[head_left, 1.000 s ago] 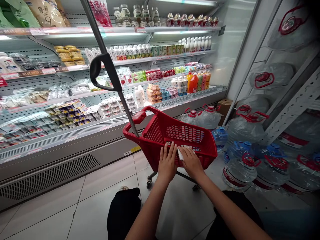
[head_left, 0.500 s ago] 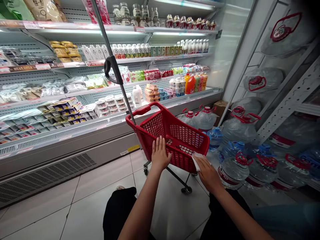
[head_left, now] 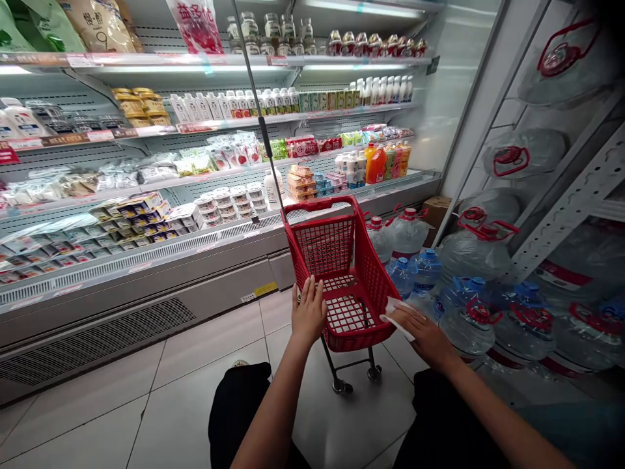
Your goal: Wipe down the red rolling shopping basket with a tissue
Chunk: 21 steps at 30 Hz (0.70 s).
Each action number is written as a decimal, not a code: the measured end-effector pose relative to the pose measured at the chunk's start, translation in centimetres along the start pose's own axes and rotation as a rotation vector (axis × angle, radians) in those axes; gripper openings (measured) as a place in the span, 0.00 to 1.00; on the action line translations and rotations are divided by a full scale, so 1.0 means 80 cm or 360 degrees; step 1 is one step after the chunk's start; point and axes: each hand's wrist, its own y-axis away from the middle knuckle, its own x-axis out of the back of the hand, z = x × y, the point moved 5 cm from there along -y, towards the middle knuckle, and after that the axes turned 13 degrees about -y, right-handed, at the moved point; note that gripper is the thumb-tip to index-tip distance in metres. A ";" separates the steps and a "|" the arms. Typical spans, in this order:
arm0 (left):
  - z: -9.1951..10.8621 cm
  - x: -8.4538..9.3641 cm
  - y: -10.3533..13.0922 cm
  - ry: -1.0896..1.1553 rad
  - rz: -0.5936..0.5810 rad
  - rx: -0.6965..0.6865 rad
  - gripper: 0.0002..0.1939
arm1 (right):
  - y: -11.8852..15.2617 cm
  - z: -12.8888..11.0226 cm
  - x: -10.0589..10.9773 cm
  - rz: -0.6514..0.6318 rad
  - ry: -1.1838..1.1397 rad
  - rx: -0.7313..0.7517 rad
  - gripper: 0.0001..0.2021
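Observation:
A red plastic shopping cart [head_left: 375, 260] with grid walls and small wheels stands on the floor before me, its basket facing me. My left hand [head_left: 309, 311] lies with fingers stretched out at the basket's near left side; whether it touches the rim is hard to tell. On the other side, my right hand [head_left: 420, 331] has a white tissue [head_left: 401, 317] under its fingers, beside the basket's near right corner. A thin dark pole [head_left: 264, 133] rises from the cart's left side. Inside the basket I see only its grid floor.
An open refrigerated shelf unit [head_left: 219, 264] full of yogurt, bottles and packs runs across behind the cart. Large water bottles [head_left: 463, 332] crowd the floor to the right, beside a white perforated rack post [head_left: 551, 212]. A cardboard box [head_left: 434, 212] sits at the far corner.
The cart has turned, so its basket now points toward me and its handle side has swung right. My right hand with the tissue has moved slightly right; my left hand stays near the rim.

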 end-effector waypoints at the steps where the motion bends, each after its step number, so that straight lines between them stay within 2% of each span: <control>1: -0.001 0.001 0.000 -0.0001 0.0005 0.0011 0.29 | 0.002 0.007 0.003 0.0007 0.0016 -0.0004 0.40; 4: 0.020 -0.001 0.010 0.0026 0.0017 -0.0030 0.27 | -0.003 0.009 0.002 0.0030 0.0019 -0.0011 0.41; 8: 0.080 -0.016 0.040 0.0083 0.0038 -0.0244 0.26 | -0.024 -0.012 -0.017 0.0137 0.0040 -0.0140 0.42; 11: 0.094 -0.028 0.052 0.0073 0.0080 -0.0149 0.31 | -0.045 -0.039 -0.040 0.0211 0.0070 -0.0196 0.41; 13: 0.085 -0.032 0.052 0.0082 0.0105 -0.0137 0.33 | -0.057 -0.060 -0.057 0.0209 0.0066 -0.0148 0.41; 16: 0.058 -0.032 0.047 0.0121 0.0101 -0.0158 0.33 | -0.063 -0.078 -0.069 0.0119 0.0041 -0.0025 0.43; 18: 0.038 -0.029 0.044 0.0131 0.0073 -0.0154 0.31 | -0.061 -0.074 -0.062 0.0046 0.0014 0.0051 0.45; 21: 0.017 -0.025 0.044 0.0116 0.0042 -0.0114 0.29 | -0.056 -0.048 -0.034 -0.0039 -0.0038 0.0115 0.49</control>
